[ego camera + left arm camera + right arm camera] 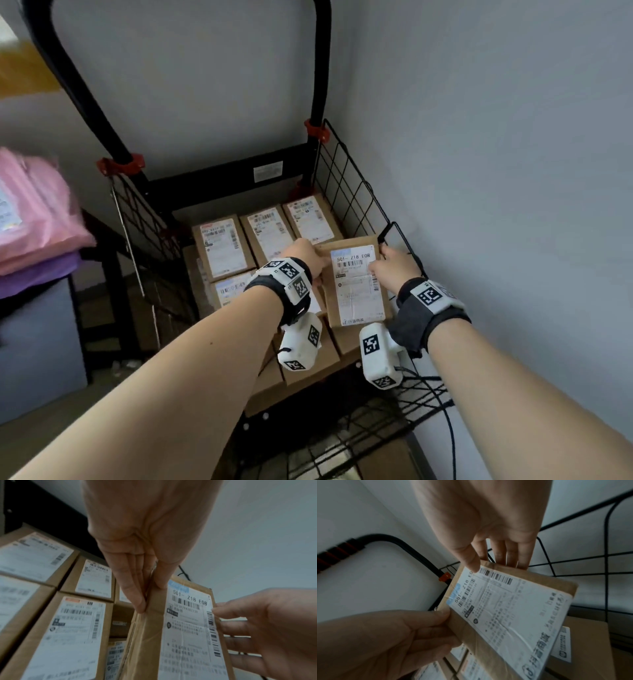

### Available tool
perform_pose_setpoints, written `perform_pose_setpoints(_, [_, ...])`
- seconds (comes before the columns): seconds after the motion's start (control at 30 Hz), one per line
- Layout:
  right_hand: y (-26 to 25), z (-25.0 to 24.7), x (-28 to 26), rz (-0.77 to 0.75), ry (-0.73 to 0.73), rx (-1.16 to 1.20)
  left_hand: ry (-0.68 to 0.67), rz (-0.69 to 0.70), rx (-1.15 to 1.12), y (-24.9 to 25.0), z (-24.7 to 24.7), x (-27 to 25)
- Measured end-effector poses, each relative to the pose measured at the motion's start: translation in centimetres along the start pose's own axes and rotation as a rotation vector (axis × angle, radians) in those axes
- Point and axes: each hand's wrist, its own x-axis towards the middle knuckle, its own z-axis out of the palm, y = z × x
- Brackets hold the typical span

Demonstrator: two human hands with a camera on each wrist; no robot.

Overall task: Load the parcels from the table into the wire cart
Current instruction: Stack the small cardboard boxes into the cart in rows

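Cardboard parcels already fill most of the wire cart (356, 192), which stands in a corner against grey walls (496, 137). We hold one more parcel (356, 284) just above the near right stack, our left hand (305, 255) pinching its left edge, our right hand (394, 265) gripping its right edge. To seat it well, we should lower it level, clear of the wire side, and square it onto the boxes below. Pink bags (34, 212) lie on the left.
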Motion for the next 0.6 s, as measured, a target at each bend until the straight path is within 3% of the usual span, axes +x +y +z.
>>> perform_pose_setpoints(0.17, [2.2, 1.4, 5.8, 0.031, -0.125, -0.045, 0.033, -0.123, 0.004, -0.5, 3.2, 4.0])
perform_pose_setpoints(0.3, [3.1, 2.7, 9.7, 0.054, -0.198, -0.057, 0.151, -0.193, -0.049, -1.7, 4.8, 6.7])
perform_pose_setpoints(0.6, [3.1, 6.3, 14.6, 0.06, -0.309, -0.066, 0.304, -0.306, -0.176, -4.2, 5.6, 10.0])
